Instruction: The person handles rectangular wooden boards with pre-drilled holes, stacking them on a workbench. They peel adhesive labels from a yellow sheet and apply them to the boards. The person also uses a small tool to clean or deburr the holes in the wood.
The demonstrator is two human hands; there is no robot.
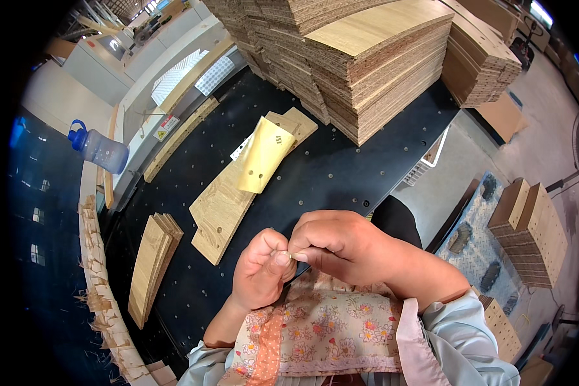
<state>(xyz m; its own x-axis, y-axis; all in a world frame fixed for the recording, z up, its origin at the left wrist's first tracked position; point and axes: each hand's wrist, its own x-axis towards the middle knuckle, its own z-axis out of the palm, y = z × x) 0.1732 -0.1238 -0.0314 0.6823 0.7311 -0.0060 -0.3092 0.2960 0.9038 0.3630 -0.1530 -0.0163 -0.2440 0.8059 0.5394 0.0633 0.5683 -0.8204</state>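
Observation:
Both hands meet in front of my apron, at the near edge of the black table [328,186]. My left hand [261,270] is closed, its thumb and fingertips pinched. Against it presses my right hand [331,248], its fingers also pinched together. A tiny pale bit shows between the fingertips, too small to name. Just beyond the hands lies a notched wood-grain board [222,212] with a few holes. On it rests a curled yellow sheet [266,157], perhaps sandpaper, with dark spots.
Stacked boards [392,71] rise at the table's back right. A small stack of narrow boards [151,264] lies at left. A blue-capped bottle [100,149] stands beside the machine. More board stacks [527,228] are at right by a worn blue platform [473,244].

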